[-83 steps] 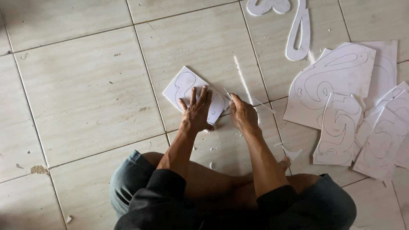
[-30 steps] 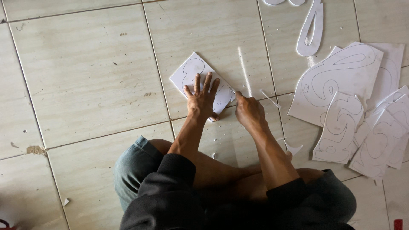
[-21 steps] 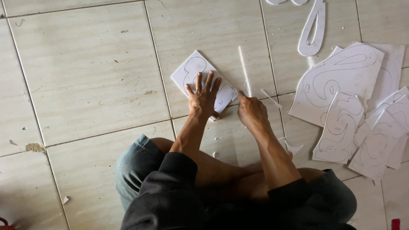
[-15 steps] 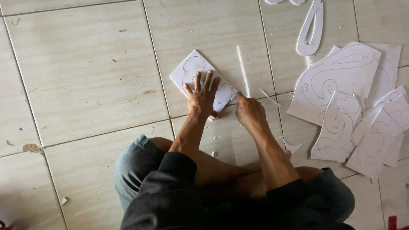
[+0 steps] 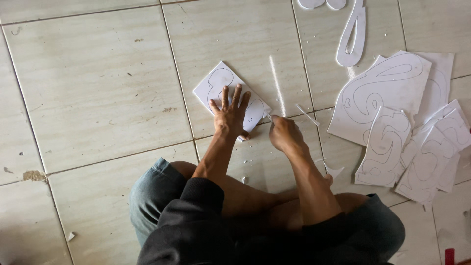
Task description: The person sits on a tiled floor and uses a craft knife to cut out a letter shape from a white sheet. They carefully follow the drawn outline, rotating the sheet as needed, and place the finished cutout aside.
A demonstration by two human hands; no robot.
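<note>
Since 2.8 s ago, no real shift: left hand (image 5: 229, 117) spread flat on white outlined sheet (image 5: 217, 88), right hand (image 5: 284, 133) pinching blade.

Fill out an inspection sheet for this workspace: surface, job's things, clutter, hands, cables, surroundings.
Surface: pale tiled floor with grout lines, small specks and a chipped patch at the left.
Job's things: small white sheet with curved outlines drawn on it, lying flat on the floor.
Clutter: pile of white outlined sheets at the right; cut-out loop shape above it; thin white strips and small offcuts near the knees.
Hands: left hand spread flat, pressing the small sheet; right hand closed around a small tool at the sheet's edge, tool too small to identify.
Cables: nothing seen.
Surroundings: the person sits cross-legged, in a dark sleeve and denim shorts; small red object at the bottom right corner.
</note>
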